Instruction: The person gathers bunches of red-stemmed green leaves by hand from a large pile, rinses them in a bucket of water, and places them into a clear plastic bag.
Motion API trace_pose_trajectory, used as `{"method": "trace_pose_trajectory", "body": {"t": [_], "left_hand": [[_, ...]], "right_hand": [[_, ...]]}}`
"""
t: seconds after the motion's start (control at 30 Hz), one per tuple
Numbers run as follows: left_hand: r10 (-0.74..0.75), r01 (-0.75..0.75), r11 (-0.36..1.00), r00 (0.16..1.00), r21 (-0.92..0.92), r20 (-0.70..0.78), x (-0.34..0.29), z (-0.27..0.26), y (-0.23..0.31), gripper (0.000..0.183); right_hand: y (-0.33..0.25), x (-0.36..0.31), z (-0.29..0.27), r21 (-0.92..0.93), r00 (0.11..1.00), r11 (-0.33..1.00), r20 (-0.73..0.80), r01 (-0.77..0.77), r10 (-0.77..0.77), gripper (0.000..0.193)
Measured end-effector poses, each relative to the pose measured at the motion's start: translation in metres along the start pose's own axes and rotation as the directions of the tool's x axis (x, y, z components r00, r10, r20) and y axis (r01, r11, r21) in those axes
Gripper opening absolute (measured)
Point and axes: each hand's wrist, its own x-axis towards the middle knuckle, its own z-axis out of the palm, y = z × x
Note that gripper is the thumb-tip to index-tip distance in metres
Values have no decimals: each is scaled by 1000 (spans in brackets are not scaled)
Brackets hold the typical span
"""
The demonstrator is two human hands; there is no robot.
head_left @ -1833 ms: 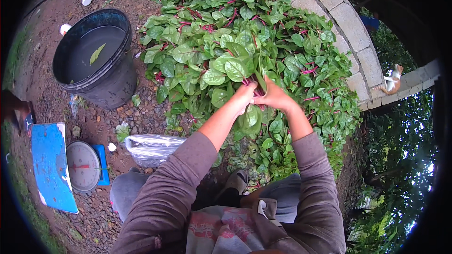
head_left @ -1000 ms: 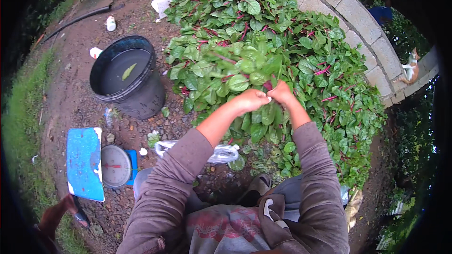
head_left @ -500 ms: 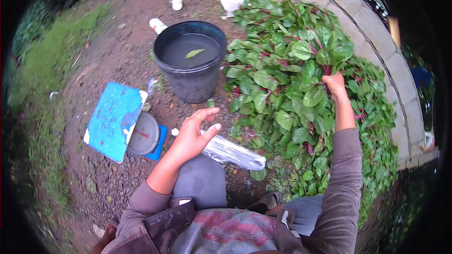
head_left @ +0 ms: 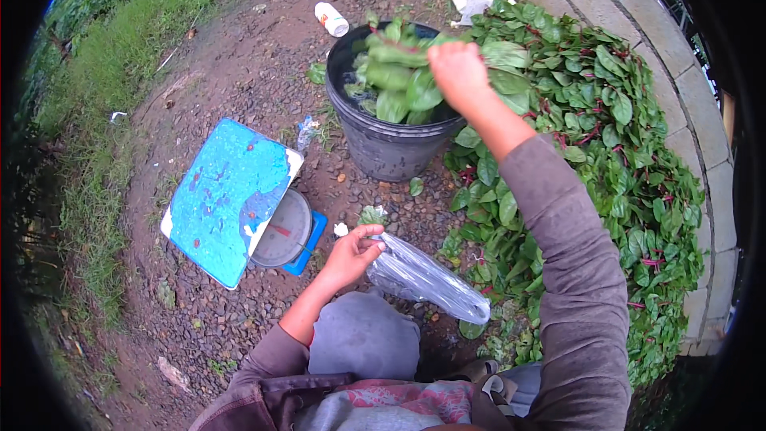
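My right hand is closed round a bunch of red-stemmed Malabar spinach, blurred by motion. Its leaves hang down into the black bucket, whose water is mostly hidden by them. Lower down, my left hand hovers above my knee, fingers loosely curved and the thumb apart from the index finger. Just beyond its fingertips lies a long folded bundle of clear plastic bags; whether the fingers touch it cannot be made out.
A large heap of the same spinach spreads on the right against a block wall. To the left stands a dial scale with a chipped blue tray. White bottles lie behind the bucket on gravelly soil.
My right hand has carried the bunch from the heap leftward to the bucket. My left hand's fingers have curled in more. The view has shifted, so the surroundings appear farther right.
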Motion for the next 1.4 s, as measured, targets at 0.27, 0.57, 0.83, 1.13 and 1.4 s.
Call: {"method": "trace_pose_trajectory", "body": {"t": [0.27,0.57,0.83,1.13,1.4], "left_hand": [[-87,84,991,996,100,24,42,-8,-74,38],[-162,163,976,987,-145,20,43,-23,-93,36],[-175,174,940,984,-294,22,33,-20,-102,36],[-4,-1,995,999,-97,-50,31,-19,-157,35],[54,14,946,978,324,-201,49,9,-212,55]], "right_hand": [[-54,46,40,525,794,840,449,137,-409,40],[-70,51,102,630,348,758,758,-168,-552,36],[-77,49,78,464,501,886,774,-29,-389,27],[-29,62,20,151,980,968,-22,201,-200,8],[49,30,-33,-40,989,988,-2,148,-148,24]]}}
